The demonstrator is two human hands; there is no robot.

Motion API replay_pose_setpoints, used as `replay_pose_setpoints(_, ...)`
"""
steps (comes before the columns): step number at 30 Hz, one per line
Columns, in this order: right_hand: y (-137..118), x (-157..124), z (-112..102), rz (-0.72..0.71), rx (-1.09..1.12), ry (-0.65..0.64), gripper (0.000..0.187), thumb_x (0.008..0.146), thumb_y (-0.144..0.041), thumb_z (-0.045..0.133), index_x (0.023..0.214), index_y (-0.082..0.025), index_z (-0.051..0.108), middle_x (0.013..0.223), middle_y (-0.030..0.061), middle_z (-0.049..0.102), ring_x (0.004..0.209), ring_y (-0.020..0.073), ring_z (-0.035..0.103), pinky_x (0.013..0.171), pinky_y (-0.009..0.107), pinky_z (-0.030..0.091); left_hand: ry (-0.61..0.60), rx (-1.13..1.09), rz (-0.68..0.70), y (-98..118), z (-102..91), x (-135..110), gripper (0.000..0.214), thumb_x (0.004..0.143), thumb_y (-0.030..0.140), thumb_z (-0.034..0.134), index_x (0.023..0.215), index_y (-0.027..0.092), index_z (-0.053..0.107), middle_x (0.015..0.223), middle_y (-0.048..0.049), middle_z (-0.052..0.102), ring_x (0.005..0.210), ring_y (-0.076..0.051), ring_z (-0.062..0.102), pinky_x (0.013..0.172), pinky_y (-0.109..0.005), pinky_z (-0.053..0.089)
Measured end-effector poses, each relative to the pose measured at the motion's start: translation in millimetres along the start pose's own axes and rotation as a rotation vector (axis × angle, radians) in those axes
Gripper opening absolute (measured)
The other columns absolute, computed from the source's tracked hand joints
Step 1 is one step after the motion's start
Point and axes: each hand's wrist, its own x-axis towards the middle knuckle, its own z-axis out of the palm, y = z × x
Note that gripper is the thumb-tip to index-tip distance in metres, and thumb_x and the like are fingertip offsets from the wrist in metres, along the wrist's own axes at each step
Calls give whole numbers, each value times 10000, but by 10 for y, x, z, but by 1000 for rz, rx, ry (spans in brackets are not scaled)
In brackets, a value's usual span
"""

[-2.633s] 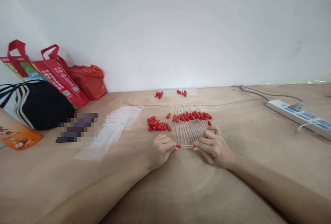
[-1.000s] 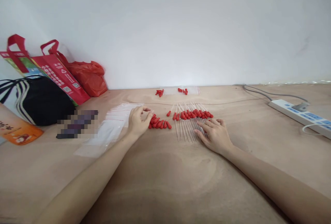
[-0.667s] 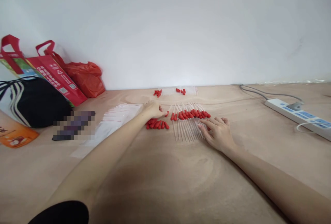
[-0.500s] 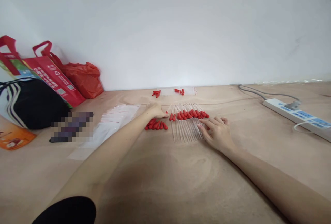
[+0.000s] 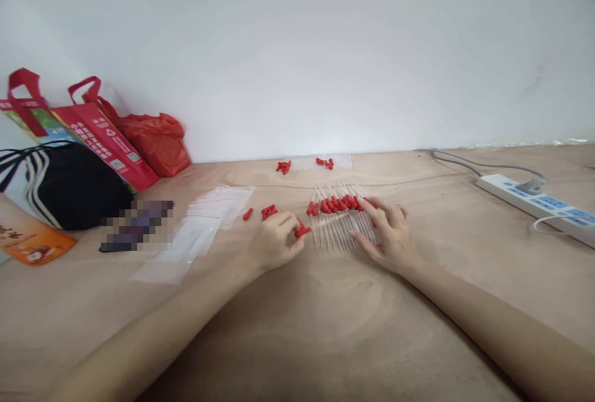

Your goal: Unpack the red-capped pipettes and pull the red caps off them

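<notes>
My left hand [image 5: 274, 244] pinches the red rubber bulb of a dropper [image 5: 303, 231]. The clear tube of this dropper points right, over the row. That row of droppers [image 5: 337, 228], clear tubes with red bulbs [image 5: 341, 204], lies side by side on the wooden table. Over the right end of the row, my right hand [image 5: 393, 235] has thumb and forefinger apart. Its forefinger reaches the bulbs there; whether it presses on one I cannot tell. Loose red bulbs [image 5: 268, 212] lie just beyond my left hand, and a single bulb [image 5: 248, 214] is farther left.
Clear plastic bags [image 5: 195, 228] lie flat to the left, beside a blurred dark object [image 5: 137, 225]. At the back, red bulbs [image 5: 283, 167] lie by another plastic bag [image 5: 344, 161]. Carrier bags [image 5: 106, 135] and a black drawstring bag [image 5: 83, 185] stand left. A power strip [image 5: 539, 201] lies right.
My left hand has come nearer and now pinches a dropper's bulb. A single red bulb now lies apart on the left. My right forefinger has moved up to the bulbs.
</notes>
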Motion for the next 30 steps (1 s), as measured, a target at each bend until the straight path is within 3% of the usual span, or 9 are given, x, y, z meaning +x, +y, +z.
replay_pose_setpoints(2, -42, 5, -20, -116, 11, -56, 492, 770, -413, 539, 1224, -244, 452, 1149, 87, 537, 1045, 228, 476, 926, 414, 255, 23, -57, 75, 87, 80, -145, 90, 757, 207, 476, 687, 170, 519, 711, -39, 565, 701, -149, 545, 653, -260, 451)
replay_pose_setpoints(5, -108, 4, -29, -235, 43, -116, 315, 788, -363, 544, 1095, -296, 555, 965, 6, 637, 994, 191, 506, 975, 454, 168, 78, -114, 93, 137, 185, -230, 77, 775, 200, 479, 717, 166, 516, 742, -49, 575, 728, -148, 555, 669, -259, 466)
replay_pose_setpoints(10, -184, -10, 8, -256, 69, -98, 151, 820, -289, 514, 902, -257, 636, 648, -39, 624, 751, 119, 531, 962, 431, 186, 100, -190, 94, 139, 242, -234, 67, 784, 183, 485, 732, 160, 521, 777, -58, 582, 744, -143, 554, 692, -265, 470)
replay_pose_setpoints(16, -240, -4, 10, -276, 96, -139, 185, 839, -270, 463, 791, -234, 637, 577, -35, 557, 668, 105, 476, 939, 401, 210, 23, -193, 130, 114, 253, -216, 219, 826, 322, 491, 962, 169, 568, 822, -63, 639, 764, -166, 578, 714, -301, 442)
replay_pose_setpoints(23, -233, -19, 1, -287, 153, -170, 182, 835, -267, 460, 759, -234, 622, 546, -46, 554, 633, 97, 458, 923, 398, 202, 4, -136, 154, 105, 254, -232, 297, 875, 358, 408, 773, 177, 621, 652, -30, 636, 594, -132, 545, 605, -274, 372)
replay_pose_setpoints(30, -218, -34, -13, -301, 193, -177, 165, 831, -264, 471, 765, -225, 617, 525, -50, 548, 632, 99, 454, 920, 408, 202, -1, -156, 170, 104, 234, -263, 305, 879, 337, 408, 723, 167, 608, 600, -17, 610, 544, -119, 507, 578, -262, 345)
